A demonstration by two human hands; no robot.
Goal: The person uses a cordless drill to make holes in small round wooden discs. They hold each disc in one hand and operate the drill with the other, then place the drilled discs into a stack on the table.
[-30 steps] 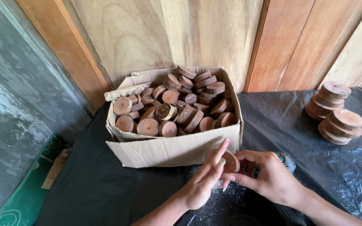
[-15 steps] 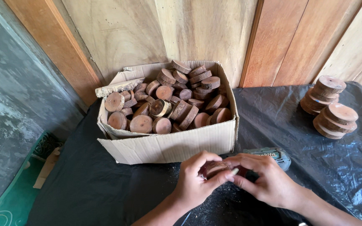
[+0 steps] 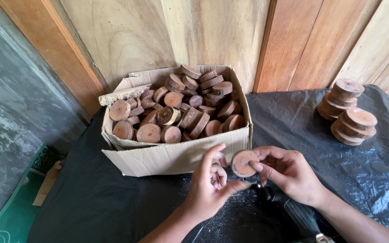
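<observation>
The right hand [image 3: 289, 173] pinches a round wooden disc [image 3: 243, 163] by its edge just in front of the cardboard box [image 3: 176, 155] of discs; the left hand [image 3: 208, 189], fingers loosely curled, touches it from the other side. A light grip could drop it onto the dark tool [image 3: 289, 209] below, which is partly hidden

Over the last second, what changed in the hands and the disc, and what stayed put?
The right hand keeps the wooden disc pinched; half a second ago the disc lay low and nearly hidden between both hands, now it is raised again, flat face to the camera. The left hand stays beside it, fingers up, thumb below. The box of discs, the stacks and the dark tool did not move.
</observation>
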